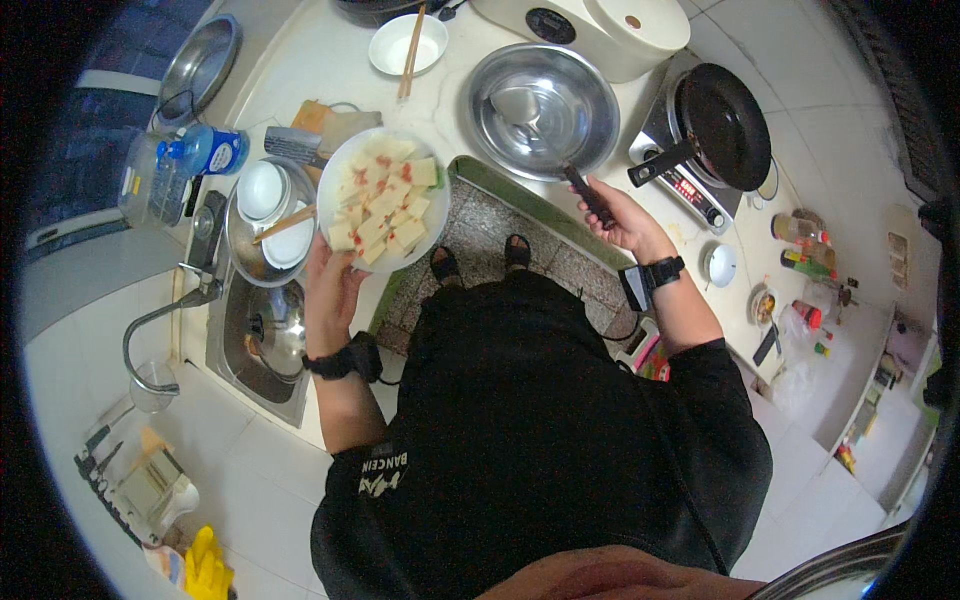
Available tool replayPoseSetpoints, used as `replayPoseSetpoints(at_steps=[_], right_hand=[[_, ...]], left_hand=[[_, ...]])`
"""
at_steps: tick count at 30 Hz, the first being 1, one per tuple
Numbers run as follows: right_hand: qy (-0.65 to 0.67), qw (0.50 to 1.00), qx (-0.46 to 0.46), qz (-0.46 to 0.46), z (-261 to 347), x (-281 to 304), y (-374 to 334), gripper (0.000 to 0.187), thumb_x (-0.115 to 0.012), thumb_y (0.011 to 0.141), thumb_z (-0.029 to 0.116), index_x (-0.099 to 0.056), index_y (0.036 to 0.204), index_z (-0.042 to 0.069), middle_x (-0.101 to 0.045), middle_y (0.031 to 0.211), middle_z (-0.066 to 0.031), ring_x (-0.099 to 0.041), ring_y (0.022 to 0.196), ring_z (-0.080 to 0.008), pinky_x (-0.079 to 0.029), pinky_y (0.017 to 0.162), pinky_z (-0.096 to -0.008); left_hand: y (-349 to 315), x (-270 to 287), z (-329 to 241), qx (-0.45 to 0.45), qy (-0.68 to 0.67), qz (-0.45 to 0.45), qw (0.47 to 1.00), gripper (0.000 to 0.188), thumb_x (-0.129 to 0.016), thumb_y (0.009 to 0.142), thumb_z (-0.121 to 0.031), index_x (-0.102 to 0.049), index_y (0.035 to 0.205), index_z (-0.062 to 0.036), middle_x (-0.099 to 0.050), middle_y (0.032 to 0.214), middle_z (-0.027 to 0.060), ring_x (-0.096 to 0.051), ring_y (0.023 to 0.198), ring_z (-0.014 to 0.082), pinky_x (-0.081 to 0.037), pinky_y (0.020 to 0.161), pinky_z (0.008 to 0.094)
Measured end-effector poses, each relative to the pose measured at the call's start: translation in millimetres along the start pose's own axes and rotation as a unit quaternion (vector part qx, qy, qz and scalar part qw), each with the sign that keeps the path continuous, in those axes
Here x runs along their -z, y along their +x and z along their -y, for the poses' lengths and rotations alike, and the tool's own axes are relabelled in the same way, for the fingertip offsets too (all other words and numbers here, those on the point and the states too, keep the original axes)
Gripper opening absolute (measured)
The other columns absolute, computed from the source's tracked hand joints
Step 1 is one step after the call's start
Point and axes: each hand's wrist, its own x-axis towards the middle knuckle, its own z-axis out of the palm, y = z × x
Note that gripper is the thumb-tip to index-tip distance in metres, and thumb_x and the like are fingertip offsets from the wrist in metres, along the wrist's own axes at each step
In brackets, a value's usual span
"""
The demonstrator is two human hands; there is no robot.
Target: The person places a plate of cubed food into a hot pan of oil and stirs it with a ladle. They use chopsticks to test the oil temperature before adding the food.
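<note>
Over the counter (440,110) edge, your left hand (335,282) is gripping one white plate (332,190) by its near rim, fingers closing only as far as its thickness, probably keeping it level so the pale cut pieces (385,205) aren't sliding off; more than ten are lying there, overlapping, with red bits among them. Your right hand (628,222) is curling closed around the dark handle of one utensil (517,104), likely keeping your fingers clear of the metal bowl (592,110). Its head is sitting within that rim, though whether it's touching metal is hard to judge from above. One black pan (725,125) is resting on one hob (690,192), presumably centred for heating. Two chopsticks (411,62) are lying across one white bowl (390,48).
</note>
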Motion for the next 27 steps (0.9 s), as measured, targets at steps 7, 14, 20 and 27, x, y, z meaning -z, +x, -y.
replayPoseSetpoints(at_steps=[7, 14, 20, 27], right_hand=[[-0.146, 0.973, 0.127, -0.125, -25, -39, -53, 0.032, -0.052, 0.104, 0.033, -0.058, 0.117, 0.005, -0.051, 0.069, 0.0061, -0.042, 0.046, -0.0026, -0.034, 0.040, -0.0175], [-0.103, 0.938, 0.266, -0.195, -46, -5, -143, 0.030, -0.051, 0.104, 0.030, -0.057, 0.120, 0.005, -0.050, 0.068, 0.0042, -0.041, 0.043, -0.0041, -0.032, 0.039, -0.0190], [-0.075, 0.913, 0.333, -0.225, -43, 87, -193, 0.028, -0.049, 0.105, 0.027, -0.055, 0.121, 0.005, -0.050, 0.071, 0.0033, -0.042, 0.044, -0.0050, -0.033, 0.039, -0.0198], [-0.086, 0.904, 0.351, -0.229, -23, 227, -240, 0.027, -0.048, 0.105, 0.026, -0.054, 0.122, 0.005, -0.050, 0.072, 0.0039, -0.043, 0.044, -0.0047, -0.034, 0.040, -0.0193]], left_hand=[[47, -23, -18, 0.023, 0.047, 0.089, 0.995, 0.050, -0.053, 0.088, 0.003, -0.041, 0.137, 0.0004, -0.061, 0.123, 0.0147, -0.067, 0.103, 0.0208, -0.062, 0.073, 0.0283], [97, -132, 2, 0.015, 0.048, 0.196, 0.979, 0.048, -0.050, 0.091, 0.001, -0.034, 0.136, 0.0080, -0.059, 0.123, 0.0215, -0.067, 0.104, 0.0266, -0.063, 0.078, 0.0327], [99, -246, 51, -0.044, 0.033, 0.228, 0.972, 0.044, -0.046, 0.095, -0.001, -0.036, 0.136, 0.0099, -0.061, 0.121, 0.0246, -0.068, 0.102, 0.0266, -0.064, 0.074, 0.0308], [94, -378, 109, -0.042, 0.179, 0.168, 0.968, 0.036, -0.044, 0.098, -0.003, -0.044, 0.129, 0.0136, -0.061, 0.121, 0.0224, -0.067, 0.103, 0.0259, -0.064, 0.075, 0.0284]])
